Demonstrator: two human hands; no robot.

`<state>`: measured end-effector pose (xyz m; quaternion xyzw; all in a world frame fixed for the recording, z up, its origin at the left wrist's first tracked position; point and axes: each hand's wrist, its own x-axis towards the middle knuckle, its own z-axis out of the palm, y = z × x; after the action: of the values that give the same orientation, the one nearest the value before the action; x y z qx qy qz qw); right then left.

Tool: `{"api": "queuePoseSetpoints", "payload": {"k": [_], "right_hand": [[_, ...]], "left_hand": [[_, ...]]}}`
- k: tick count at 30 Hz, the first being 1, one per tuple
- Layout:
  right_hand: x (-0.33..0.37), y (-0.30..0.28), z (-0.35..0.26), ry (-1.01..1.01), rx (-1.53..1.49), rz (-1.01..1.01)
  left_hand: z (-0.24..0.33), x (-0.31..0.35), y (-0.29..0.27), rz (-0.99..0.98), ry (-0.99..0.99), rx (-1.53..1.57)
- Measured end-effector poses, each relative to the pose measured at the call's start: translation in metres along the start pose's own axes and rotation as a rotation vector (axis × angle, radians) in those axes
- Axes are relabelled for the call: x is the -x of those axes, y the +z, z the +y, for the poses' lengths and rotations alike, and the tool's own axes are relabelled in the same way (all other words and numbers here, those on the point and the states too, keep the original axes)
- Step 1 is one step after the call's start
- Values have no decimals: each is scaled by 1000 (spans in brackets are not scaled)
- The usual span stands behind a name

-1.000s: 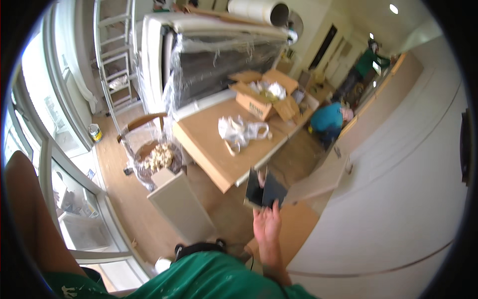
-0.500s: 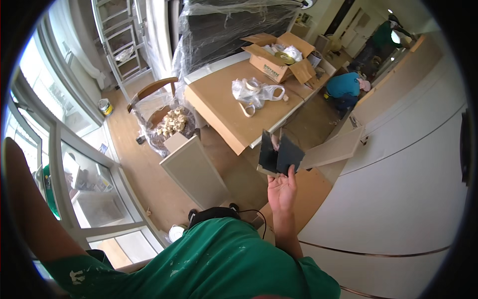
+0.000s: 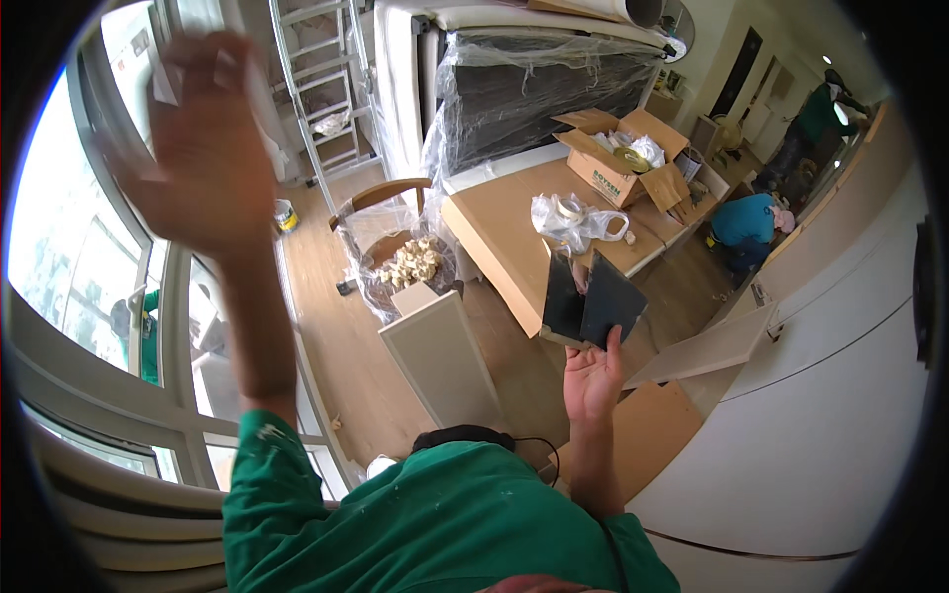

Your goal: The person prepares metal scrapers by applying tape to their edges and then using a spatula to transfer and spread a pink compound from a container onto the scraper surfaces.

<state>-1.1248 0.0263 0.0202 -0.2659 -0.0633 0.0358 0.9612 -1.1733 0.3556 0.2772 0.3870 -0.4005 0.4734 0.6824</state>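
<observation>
In my right hand (image 3: 591,385) is a dark, flat-sided piece (image 3: 615,301) of two panels set in a V, with a pale lower edge. My thumb presses its near panel and the fingers support it from below; its exact kind is unclear. High at the left, my left hand (image 3: 213,148) is raised beside the window, blurred by motion. Its thumb stands away from the fingers, and nothing shows in it.
A covered table (image 3: 494,237) bears a cardboard box (image 3: 603,170) and a plastic bag with tape (image 3: 578,222). Nearby stand a plastic-draped chair (image 3: 371,247), a pale panel (image 3: 450,361) and a ladder (image 3: 321,89). A person in blue (image 3: 741,222) crouches at right; another in green (image 3: 811,119) stands beyond.
My left arm has swung up and inward, bringing the hand into view. The view has turned left, so the room sits further right. My right hand keeps its hold on the dark piece.
</observation>
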Motion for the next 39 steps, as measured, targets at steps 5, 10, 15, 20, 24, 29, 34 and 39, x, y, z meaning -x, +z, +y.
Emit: {"api": "queuePoseSetpoints", "payload": {"k": [5,10,15,20,24,29,34,39], "right_hand": [[0,29,25,21,-3,-65],[-1,24,47,65,104,-65],[9,30,55,110,26,-128],[12,20,23,-19,272,-78],[13,-4,6,-95,296,-33],[20,14,8,21,266,169],[26,20,24,112,428,308],[18,9,42,72,514,375]], "left_hand": [[-85,243,-13,263,-779,-90],[-87,295,45,311,-801,-108],[-93,292,18,629,-850,-6],[-93,274,-17,891,-831,80],[-94,277,-32,946,-940,217],[-97,288,-15,1078,-1010,64],[-103,297,1,932,-804,-291],[-90,289,31,416,-779,-724]]}}
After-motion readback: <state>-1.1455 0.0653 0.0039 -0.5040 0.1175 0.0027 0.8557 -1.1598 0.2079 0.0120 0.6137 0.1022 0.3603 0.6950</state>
